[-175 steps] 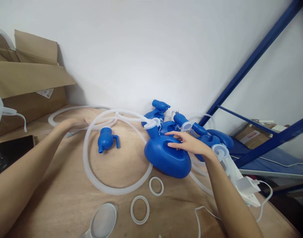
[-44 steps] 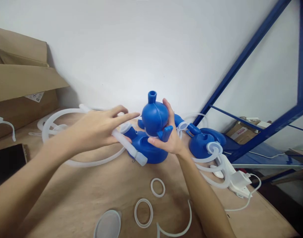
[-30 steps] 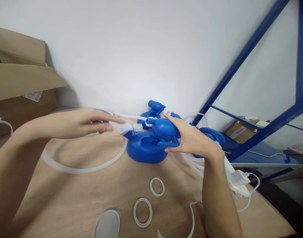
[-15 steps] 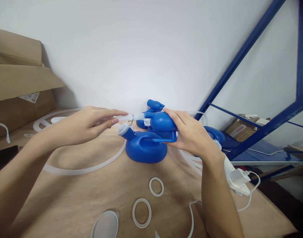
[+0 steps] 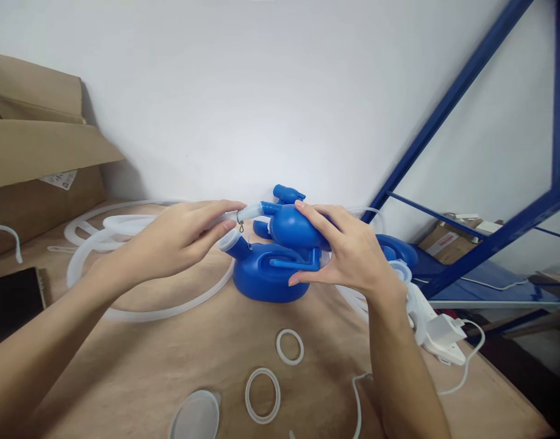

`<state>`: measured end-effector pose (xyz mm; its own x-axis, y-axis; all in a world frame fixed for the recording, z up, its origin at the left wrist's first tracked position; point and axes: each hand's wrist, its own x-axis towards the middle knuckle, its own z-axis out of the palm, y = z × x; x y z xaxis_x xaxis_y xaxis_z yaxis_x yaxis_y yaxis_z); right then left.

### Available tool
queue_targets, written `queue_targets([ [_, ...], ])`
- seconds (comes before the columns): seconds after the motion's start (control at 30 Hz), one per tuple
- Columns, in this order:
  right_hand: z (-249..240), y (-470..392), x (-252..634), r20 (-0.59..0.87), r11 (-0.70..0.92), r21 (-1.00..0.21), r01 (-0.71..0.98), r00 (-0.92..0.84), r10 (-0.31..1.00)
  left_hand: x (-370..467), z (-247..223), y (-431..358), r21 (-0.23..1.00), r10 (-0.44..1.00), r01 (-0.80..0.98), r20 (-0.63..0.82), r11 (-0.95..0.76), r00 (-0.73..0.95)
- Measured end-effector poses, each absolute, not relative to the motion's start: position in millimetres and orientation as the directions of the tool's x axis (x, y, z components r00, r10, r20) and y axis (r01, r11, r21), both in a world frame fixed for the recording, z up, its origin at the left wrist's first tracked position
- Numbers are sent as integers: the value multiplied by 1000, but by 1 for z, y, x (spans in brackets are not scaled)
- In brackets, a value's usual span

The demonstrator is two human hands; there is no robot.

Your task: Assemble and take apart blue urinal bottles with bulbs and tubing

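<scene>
My right hand (image 5: 348, 247) is closed around a blue, rounded plastic piece (image 5: 294, 227) with a narrow spout and an angled handle. A translucent hose (image 5: 251, 213) meets the spout at its left end, and a small metal wire clip (image 5: 240, 221) hangs on the hose. My left hand (image 5: 188, 235) pinches the hose just left of the clip. Directly below stands a blue jug-like bottle (image 5: 271, 286) with a tilted neck and white rim; the held piece hides part of its top. Another blue piece (image 5: 288, 194) shows behind, against the wall.
Two white rings (image 5: 262, 395) and a translucent lid (image 5: 196, 416) lie on the table's near side. Coiled hose (image 5: 165, 314) spreads at left beside a dark flat object (image 5: 14, 305). Cardboard boxes (image 5: 37, 146) stand far left. A power strip (image 5: 445, 347) and blue shelf frame (image 5: 449, 103) are at right.
The blue piece in my right hand has shifted slightly left and tilted, its spout rising. My left hand has moved right along the hose, up to the clip, with the hose now bent.
</scene>
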<state>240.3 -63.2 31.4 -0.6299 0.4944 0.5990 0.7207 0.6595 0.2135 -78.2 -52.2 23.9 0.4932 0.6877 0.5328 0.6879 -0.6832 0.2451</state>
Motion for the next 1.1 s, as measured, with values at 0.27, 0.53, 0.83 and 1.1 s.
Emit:
queue_targets([
  [0.27, 35, -72, 234, 597, 687, 262, 678, -673, 437, -75, 23, -48, 209, 680, 694, 518, -689, 519],
  [0.53, 39, -77, 234, 558, 678, 276, 681, -688, 464, -77, 31, -56, 252, 670, 657, 528, -710, 522],
  [0.83, 16, -67, 205, 400, 774, 426, 469, -865, 304, -73, 41, -63, 180, 554, 571, 583, -801, 594],
  [1.1, 29, -52, 248, 591, 694, 314, 648, -705, 391, -111, 54, -74, -92, 441, 674, 691, -733, 573],
])
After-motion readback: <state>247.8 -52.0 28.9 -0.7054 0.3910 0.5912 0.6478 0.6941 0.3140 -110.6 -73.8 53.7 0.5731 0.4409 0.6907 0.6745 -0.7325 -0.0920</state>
